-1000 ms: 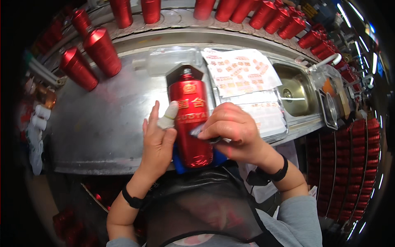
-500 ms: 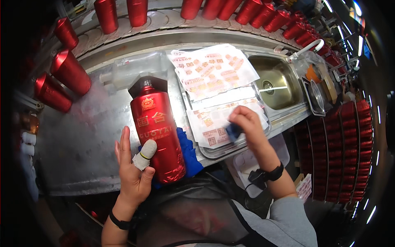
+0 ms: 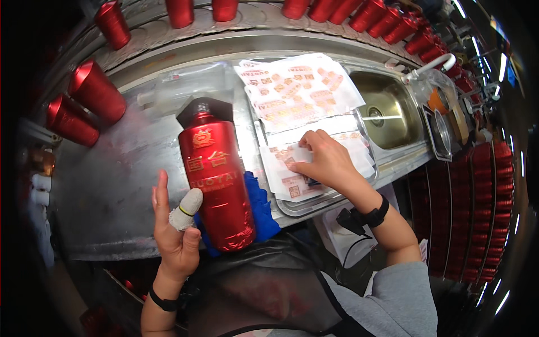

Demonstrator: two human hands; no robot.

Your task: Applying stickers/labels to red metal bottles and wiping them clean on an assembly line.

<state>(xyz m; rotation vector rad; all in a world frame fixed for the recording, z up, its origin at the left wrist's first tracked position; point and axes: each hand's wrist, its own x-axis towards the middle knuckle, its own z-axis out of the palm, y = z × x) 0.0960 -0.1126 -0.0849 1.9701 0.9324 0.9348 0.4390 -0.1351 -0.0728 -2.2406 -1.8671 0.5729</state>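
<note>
A red bottle (image 3: 222, 202) with gold lettering lies on its back, neck away from me, on a blue cloth (image 3: 261, 205) and a dark angular rest (image 3: 224, 110). Beside its left edge is my left hand (image 3: 177, 230), open, one finger wrapped in white with a yellow band; whether that fingertip touches the bottle I cannot tell. My right hand (image 3: 328, 160) hovers low over the lower printed transfer sheet (image 3: 281, 181), thumb and forefinger apart. A small dark-blue piece (image 3: 311, 181) shows under its palm, mostly hidden. Another printed sheet (image 3: 303, 90) lies farther back.
The sheets overlie a metal tray (image 3: 292, 209) beside a steel sink (image 3: 387, 112) with a white tap (image 3: 432, 67). Red bottles (image 3: 98, 92) stand at left and along a conveyor (image 3: 252, 21) behind. Stacked red bottles (image 3: 466, 216) fill the right. A white bin (image 3: 345, 236) sits below the counter edge.
My right hand has moved left over the lower sheet, and its thumb and forefinger have spread. My left hand has drawn slightly away from the bottle. The view has shifted a little.
</note>
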